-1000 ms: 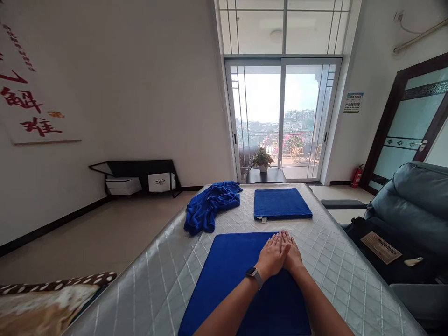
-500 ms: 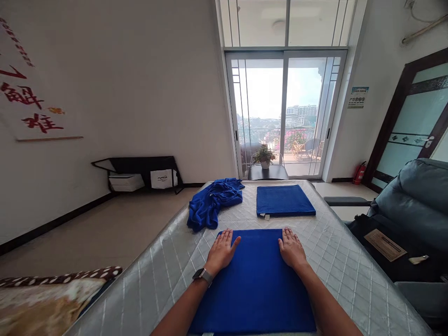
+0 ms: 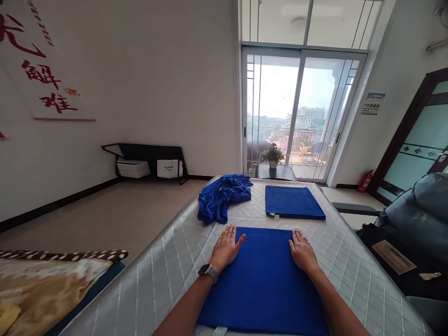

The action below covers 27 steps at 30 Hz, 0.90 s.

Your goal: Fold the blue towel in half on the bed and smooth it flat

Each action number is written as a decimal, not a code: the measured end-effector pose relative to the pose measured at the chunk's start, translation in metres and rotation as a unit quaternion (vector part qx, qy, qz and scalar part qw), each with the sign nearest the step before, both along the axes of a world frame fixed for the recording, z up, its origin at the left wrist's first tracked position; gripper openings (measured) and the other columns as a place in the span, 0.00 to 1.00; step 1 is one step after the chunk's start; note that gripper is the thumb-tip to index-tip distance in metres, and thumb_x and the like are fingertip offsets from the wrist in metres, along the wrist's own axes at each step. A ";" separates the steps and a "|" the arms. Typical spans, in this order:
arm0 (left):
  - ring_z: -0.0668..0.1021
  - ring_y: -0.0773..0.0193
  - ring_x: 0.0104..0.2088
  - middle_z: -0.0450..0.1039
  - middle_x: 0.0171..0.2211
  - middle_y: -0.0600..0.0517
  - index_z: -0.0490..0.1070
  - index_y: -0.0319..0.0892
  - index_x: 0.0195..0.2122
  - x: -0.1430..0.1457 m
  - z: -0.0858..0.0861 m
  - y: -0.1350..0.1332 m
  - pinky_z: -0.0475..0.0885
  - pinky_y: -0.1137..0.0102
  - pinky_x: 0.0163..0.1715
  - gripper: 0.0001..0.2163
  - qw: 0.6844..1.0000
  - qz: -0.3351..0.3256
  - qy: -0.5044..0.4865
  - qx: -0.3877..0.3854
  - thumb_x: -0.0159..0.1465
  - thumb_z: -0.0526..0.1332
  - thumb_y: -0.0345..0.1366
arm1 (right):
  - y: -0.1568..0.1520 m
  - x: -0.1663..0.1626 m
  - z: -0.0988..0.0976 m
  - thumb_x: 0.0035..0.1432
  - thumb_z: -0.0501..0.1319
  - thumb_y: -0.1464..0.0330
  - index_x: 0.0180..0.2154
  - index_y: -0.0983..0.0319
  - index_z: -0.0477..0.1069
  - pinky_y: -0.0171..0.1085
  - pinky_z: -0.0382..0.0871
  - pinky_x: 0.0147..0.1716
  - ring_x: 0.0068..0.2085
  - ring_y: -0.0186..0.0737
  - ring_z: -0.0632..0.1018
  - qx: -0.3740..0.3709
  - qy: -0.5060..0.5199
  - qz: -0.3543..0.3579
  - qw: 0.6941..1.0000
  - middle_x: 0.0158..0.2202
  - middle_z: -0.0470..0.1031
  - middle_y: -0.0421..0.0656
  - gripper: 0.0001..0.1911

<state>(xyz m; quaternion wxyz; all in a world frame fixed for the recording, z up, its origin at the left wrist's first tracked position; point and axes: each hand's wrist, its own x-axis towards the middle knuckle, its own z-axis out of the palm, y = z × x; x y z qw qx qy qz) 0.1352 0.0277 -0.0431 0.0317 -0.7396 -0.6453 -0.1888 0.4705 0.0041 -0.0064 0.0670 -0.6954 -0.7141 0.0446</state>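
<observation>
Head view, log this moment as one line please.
left hand: flat at left edge, near blue cloth; right hand: flat at right edge; crumpled cloth: beyond, left; folded cloth: beyond, right

Blue cloths (image 3: pixel 264 280) (image 3: pixel 226 196) (image 3: pixel 295 202), three; bare hands (image 3: pixel 225 248) (image 3: pixel 304 252), two; watch (image 3: pixel 204 269), one; potted plant (image 3: pixel 273 154), one; fire extinguisher (image 3: pixel 365 181), one; sliding glass panels (image 3: pixel 271 105) (image 3: pixel 320 105), two.

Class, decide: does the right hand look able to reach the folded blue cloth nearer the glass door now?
Probably yes: the right hand rests at the edge of the nearer cloth, and only a strip of quilted silver cover separates it from the farther folded cloth.
</observation>
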 end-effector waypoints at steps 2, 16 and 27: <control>0.60 0.48 0.70 0.58 0.69 0.35 0.58 0.32 0.69 0.001 0.001 -0.001 0.57 0.53 0.68 0.40 1.000 0.006 -0.002 -0.002 0.71 0.37 0.61 | 0.000 0.000 -0.001 0.70 0.38 0.59 0.72 0.70 0.46 0.44 0.39 0.70 0.74 0.42 0.47 0.000 -0.001 0.001 1.000 0.74 0.44 0.48 0.35; 0.60 0.49 0.70 0.58 0.69 0.36 0.58 0.30 0.69 0.001 0.012 -0.004 0.57 0.54 0.68 0.38 1.000 0.003 -0.012 -0.020 0.72 0.36 0.58 | 0.002 0.002 -0.004 0.71 0.38 0.59 0.72 0.70 0.45 0.44 0.39 0.71 0.74 0.42 0.46 0.003 -0.017 0.002 1.000 0.74 0.44 0.49 0.35; 0.59 0.50 0.71 0.57 0.70 0.39 0.57 0.32 0.69 0.000 0.020 -0.009 0.55 0.53 0.69 0.37 1.000 0.002 -0.004 -0.026 0.73 0.37 0.57 | 0.000 -0.002 0.004 0.71 0.37 0.60 0.72 0.71 0.46 0.45 0.41 0.70 0.74 0.43 0.47 -0.012 -0.034 0.004 0.999 0.74 0.44 0.50 0.35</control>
